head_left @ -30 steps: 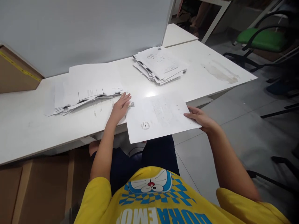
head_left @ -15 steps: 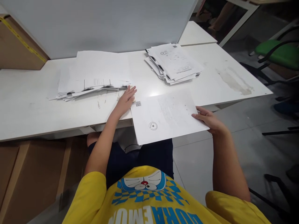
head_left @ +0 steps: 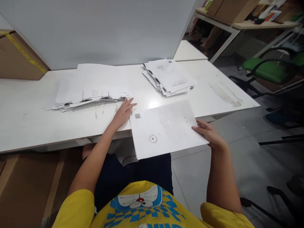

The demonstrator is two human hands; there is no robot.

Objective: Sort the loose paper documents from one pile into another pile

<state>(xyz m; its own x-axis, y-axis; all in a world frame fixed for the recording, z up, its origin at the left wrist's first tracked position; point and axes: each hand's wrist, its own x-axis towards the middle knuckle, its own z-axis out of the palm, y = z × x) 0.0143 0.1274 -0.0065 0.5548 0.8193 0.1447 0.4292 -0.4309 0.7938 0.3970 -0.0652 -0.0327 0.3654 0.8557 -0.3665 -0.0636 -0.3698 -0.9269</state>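
My right hand (head_left: 210, 133) grips the right edge of a white printed paper sheet (head_left: 166, 129), thumb on top and fingers underneath. The sheet carries a small QR code and a round star stamp, and its near part juts past the table's front edge. My left hand (head_left: 122, 114) is open beside the sheet's left edge, fingers spread, the fingertips by the near right corner of a wide paper stack (head_left: 99, 79). A tiny pale piece shows at those fingertips, too small to name. Farther back on the right lies a second paper pile (head_left: 169, 76), its edges uneven.
The white table (head_left: 28, 123) runs along a grey upright panel (head_left: 99, 31). A cardboard box (head_left: 21, 60) with yellow tape stands at the left, and more cardboard (head_left: 28, 177) is below the table. A green chair (head_left: 266, 69) is on the right.
The camera view has shifted, so the table sits lower and more of the background shows. My right hand still holds the sheet; my left hand stays by the stack's corner.
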